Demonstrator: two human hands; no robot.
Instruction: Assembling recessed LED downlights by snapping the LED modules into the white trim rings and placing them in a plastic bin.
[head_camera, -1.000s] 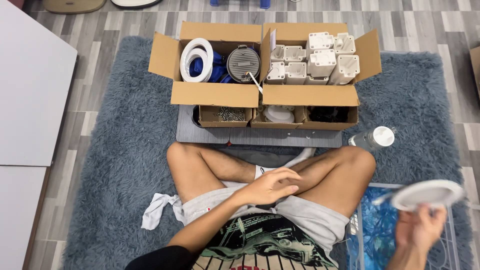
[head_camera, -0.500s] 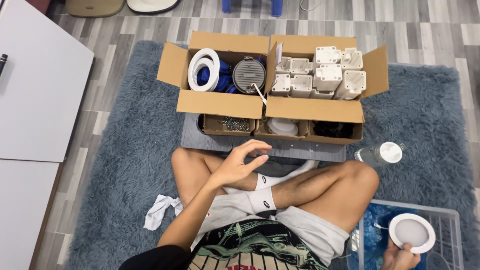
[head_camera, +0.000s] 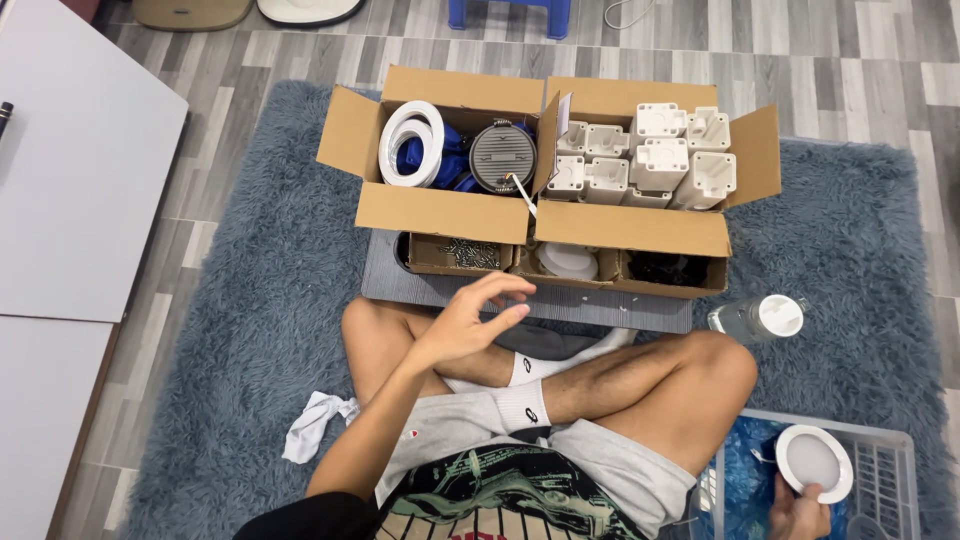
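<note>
Up front, cardboard boxes (head_camera: 440, 212) of white fittings (head_camera: 655, 155); left hand (head_camera: 470, 322) spread, right hand (head_camera: 797, 515) gripping white round lamp (head_camera: 813, 462) above clear crate (head_camera: 890, 470).

Rug: a shaggy grey-blue rug (head_camera: 230, 330) spreads over the wood-look floor (head_camera: 250, 55).
Left box: open cardboard box (head_camera: 440, 210) showing white rings (head_camera: 410, 142), blue wrapping and a round ribbed grey disc (head_camera: 502, 157).
Right box: second cardboard box (head_camera: 640, 228), packed with upright white moulded housings (head_camera: 655, 150).
Front trays: small low boxes on a grey board (head_camera: 560, 300), one with dark screws (head_camera: 468, 254).
Bottle: clear, white-capped bottle (head_camera: 757, 318) lying on the rug.
Cloth: crumpled white cloth (head_camera: 315, 424) by the knee.
Far left: white panel (head_camera: 70, 170).
</note>
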